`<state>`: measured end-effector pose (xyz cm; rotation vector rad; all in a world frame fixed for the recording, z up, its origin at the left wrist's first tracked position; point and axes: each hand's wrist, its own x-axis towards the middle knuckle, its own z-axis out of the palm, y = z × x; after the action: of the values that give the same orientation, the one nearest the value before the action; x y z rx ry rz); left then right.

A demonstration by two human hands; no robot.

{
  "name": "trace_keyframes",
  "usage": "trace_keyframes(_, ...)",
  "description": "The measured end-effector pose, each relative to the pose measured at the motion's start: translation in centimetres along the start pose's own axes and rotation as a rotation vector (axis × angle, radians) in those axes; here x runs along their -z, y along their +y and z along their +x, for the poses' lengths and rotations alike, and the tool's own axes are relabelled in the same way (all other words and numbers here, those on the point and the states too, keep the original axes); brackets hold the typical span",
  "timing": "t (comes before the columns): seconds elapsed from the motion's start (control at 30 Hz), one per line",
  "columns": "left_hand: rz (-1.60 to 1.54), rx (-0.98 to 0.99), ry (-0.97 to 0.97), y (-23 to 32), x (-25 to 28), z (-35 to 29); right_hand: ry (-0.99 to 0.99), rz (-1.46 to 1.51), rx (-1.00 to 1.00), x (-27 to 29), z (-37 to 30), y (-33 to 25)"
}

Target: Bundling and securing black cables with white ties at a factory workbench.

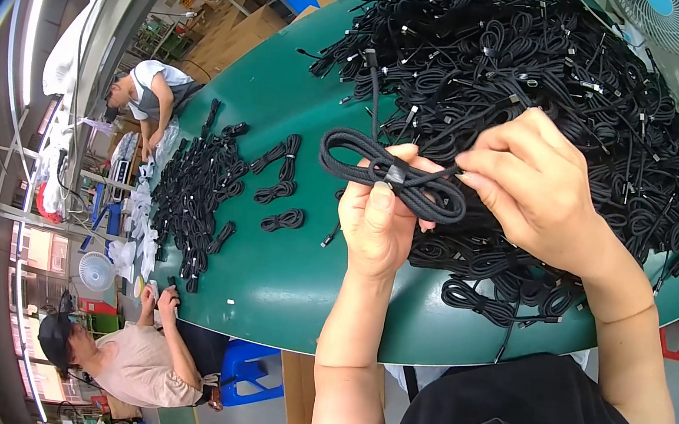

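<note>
A black braided cable [424, 195], wound into a long oval coil, is raised over the table's near side. My left hand [377, 228] grips the coil from below, its thumb pressed at the middle beside a small dark grey band [396, 172]. With fingertips pinched together, my right hand [540, 189] holds a short black end at the coil's right side. Whether that is a cable end or part of a tie, I cannot tell. Behind both hands lies a big heap of black cables [504, 52], many with metal plugs showing.
On the green table [304, 273], several tied cable bundles [200, 191] lie in a left-hand pile, with a few loose bundles [283, 220] nearer me. Two people work along the left edge. A blue stool [252, 372] and cardboard box [297, 390] stand below; a fan [671, 23] is at far right.
</note>
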<state>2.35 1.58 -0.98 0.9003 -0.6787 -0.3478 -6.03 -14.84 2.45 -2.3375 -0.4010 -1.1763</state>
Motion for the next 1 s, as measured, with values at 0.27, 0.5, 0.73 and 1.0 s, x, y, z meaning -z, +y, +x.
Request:
trace_keyframes(0.27, -0.024, 0.011, -0.098, -0.6, 0.5, -0.1, -0.113, 0.140, -0.060, 0.1, -0.5, 0.4)
trace_keyframes(0.5, 0.135, 0.006, -0.075, -2.6, -0.7, -1.4, -0.182, 0.378, -0.188, 0.0, -0.8, -0.8)
trace_keyframes(0.73, -0.026, 0.036, -0.018, -1.7, -0.2, -0.1, -0.109, 0.100, -0.127, 0.6, -0.8, -1.2)
trace_keyframes(1.0, 0.314, 0.037, -0.068, -3.0, -0.8, -1.5, -0.176, 0.279, -0.260, 0.3, -1.2, -1.2)
